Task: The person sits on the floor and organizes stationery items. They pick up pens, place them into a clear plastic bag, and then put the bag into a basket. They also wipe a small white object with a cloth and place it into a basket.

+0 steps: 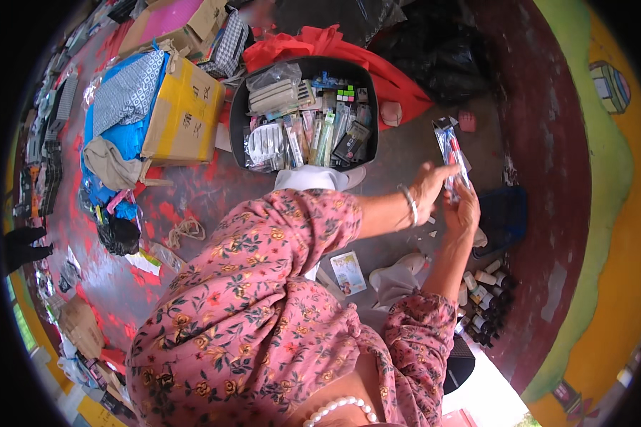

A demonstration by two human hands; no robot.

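Bare floor (pixel 406 153) btwn tub (pixel 236 114), bottles (pixel 483 299)

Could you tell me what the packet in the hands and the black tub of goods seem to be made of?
The packet, held by both the left hand and the right hand, looks like clear glossy plastic film: it glints and its contents show through. The black tub appears to be matte moulded plastic, judging by its smooth rounded rim.

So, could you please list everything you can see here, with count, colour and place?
clear packet of pens: one, red and blue inside, held up in both hands
black tray of packaged stationery: one, centre top
cardboard box: one, yellow-brown, upper left, cloths on it
red cloth: one, behind the tray
black bags: several, top right
small bottles: many, pale with dark caps, lower right
printed card: one, on the floor
left hand: bangle on wrist, floral sleeve
right hand: floral sleeve
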